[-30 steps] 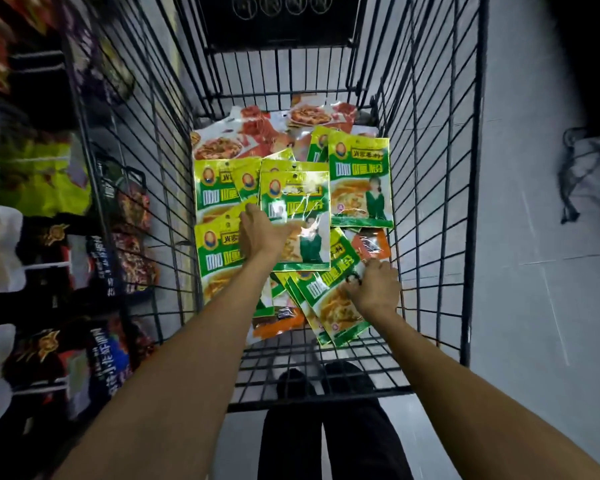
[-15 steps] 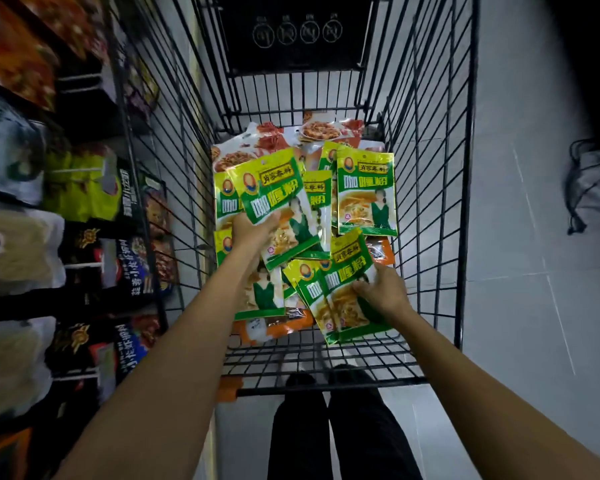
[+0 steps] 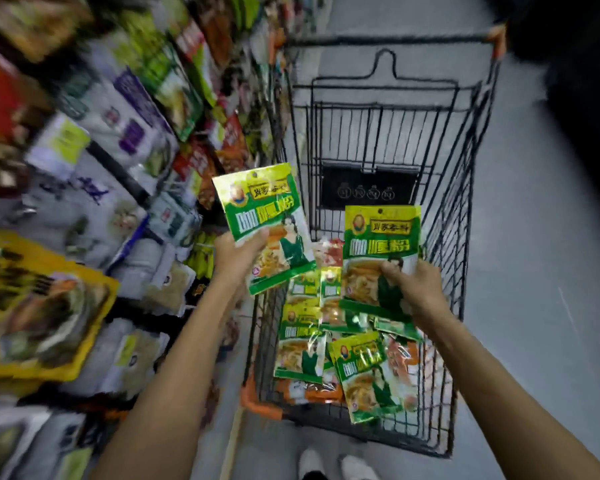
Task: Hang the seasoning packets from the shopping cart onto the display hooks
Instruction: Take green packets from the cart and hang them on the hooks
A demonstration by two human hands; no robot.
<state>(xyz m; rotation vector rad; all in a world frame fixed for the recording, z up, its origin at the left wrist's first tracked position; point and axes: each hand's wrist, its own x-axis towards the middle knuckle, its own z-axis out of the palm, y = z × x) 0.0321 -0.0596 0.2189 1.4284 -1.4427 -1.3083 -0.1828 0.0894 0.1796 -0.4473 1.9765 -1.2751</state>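
Far left, the display shelf (image 3: 84,202) is a blur of hanging bags; we cannot pick out a free hook. Our left hand (image 3: 238,256) pinches a green packet (image 3: 264,226) low down, punched hole on top, ready for a hook, we judge. Our right hand (image 3: 413,285) grips a second green packet (image 3: 378,258) the same way, above the shopping cart (image 3: 465,202). The loose packets (image 3: 302,344) lie inside, the cart's wire wall between them and the shelf.

Blurred shelving (image 3: 111,140) packed with bright goods fills the left side. Pale grey tiled floor (image 3: 541,271) stretches to its right, dim and shadowed farther off.
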